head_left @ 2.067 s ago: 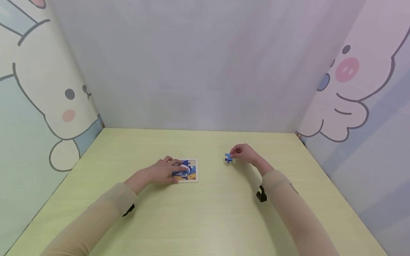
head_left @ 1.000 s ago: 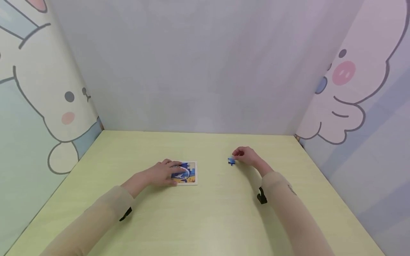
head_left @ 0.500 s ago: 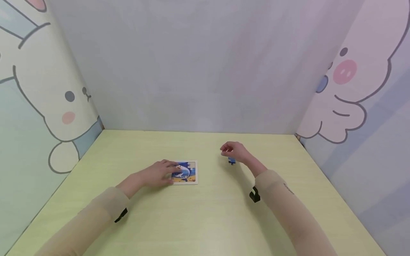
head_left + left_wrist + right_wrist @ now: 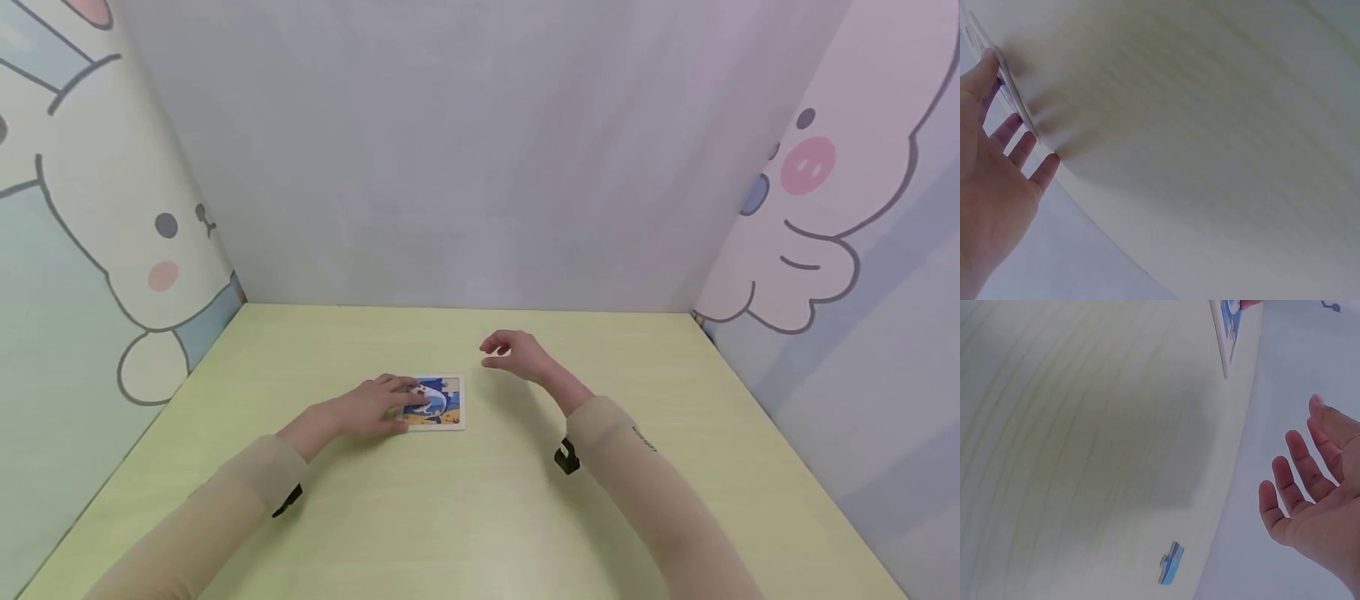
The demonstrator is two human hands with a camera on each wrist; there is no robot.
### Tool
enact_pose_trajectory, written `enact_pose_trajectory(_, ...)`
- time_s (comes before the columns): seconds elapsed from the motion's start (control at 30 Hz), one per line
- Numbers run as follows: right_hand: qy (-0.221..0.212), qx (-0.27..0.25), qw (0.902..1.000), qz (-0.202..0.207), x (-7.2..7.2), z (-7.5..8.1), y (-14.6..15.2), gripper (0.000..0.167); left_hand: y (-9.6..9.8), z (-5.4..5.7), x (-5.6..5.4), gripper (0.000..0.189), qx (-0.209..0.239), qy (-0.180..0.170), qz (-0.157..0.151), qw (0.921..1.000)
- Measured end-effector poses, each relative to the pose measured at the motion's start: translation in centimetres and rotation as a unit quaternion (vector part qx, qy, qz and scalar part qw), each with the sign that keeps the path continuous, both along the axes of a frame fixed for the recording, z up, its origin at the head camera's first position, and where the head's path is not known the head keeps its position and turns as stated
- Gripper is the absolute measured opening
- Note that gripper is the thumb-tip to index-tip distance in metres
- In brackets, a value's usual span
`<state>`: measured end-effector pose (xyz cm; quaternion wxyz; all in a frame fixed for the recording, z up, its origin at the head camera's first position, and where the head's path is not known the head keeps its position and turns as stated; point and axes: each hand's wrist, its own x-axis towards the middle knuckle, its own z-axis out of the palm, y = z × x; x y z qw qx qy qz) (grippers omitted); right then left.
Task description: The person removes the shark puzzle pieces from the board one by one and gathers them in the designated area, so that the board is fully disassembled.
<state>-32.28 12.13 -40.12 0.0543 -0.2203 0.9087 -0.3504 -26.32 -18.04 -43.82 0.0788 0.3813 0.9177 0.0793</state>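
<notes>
A small square jigsaw puzzle (image 4: 446, 417) in a white frame lies flat left of the table's middle. Its picture is blue, white and orange, with a plain tan patch at the upper right corner. My left hand (image 4: 369, 408) rests on the left part of the puzzle, fingers spread over it and thumb at the near edge. Nothing is held in my right hand (image 4: 520, 354), which hovers over the table right of the puzzle with loosely bent fingers. In the right wrist view, a loose blue puzzle piece (image 4: 1171, 564) lies on the table; my right arm hides it in the head view.
The pale yellow wooden table (image 4: 480, 517) reaches back to a grey-white fabric wall (image 4: 465, 167). Side panels with cartoon animals, a rabbit (image 4: 112, 208) at left and a pink-nosed figure (image 4: 810, 200) at right, flank it.
My right hand has let go of the blue puzzle piece, left it on the table and moved left towards the puzzle. My left hand has slid slightly left, uncovering more of the picture.
</notes>
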Motion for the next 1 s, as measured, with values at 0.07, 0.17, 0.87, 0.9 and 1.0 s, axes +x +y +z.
enact_pose_trajectory(0.07,0.002,-0.003,1.0,0.004,0.0,-0.1,-0.7,0.032,0.0,0.0,-0.1,0.053,-0.006,-0.005,0.004,1.0)
enact_pose_trajectory(0.17,0.001,-0.008,0.9999,0.009,-0.1,-0.5,-1.7,0.031,0.1,0.0,-0.2,0.054,-0.012,-0.011,0.01,0.9998)
enact_pose_trajectory(0.87,-0.052,0.046,0.9953,0.068,-1.2,-3.8,-4.8,0.02,0.6,0.7,0.1,0.054,-0.018,-0.024,0.012,0.9995)
enact_pose_trajectory(0.9,-0.051,0.053,0.9948,0.07,-1.2,-3.9,-4.8,0.018,0.6,0.7,0.1,0.054,-0.018,-0.023,0.012,0.9995)
enact_pose_trajectory(1.0,-0.04,0.073,0.9939,0.073,-1.4,-4.2,-5.1,0.014,0.4,0.5,0.0,0.055,-0.019,-0.011,0.008,0.9997)
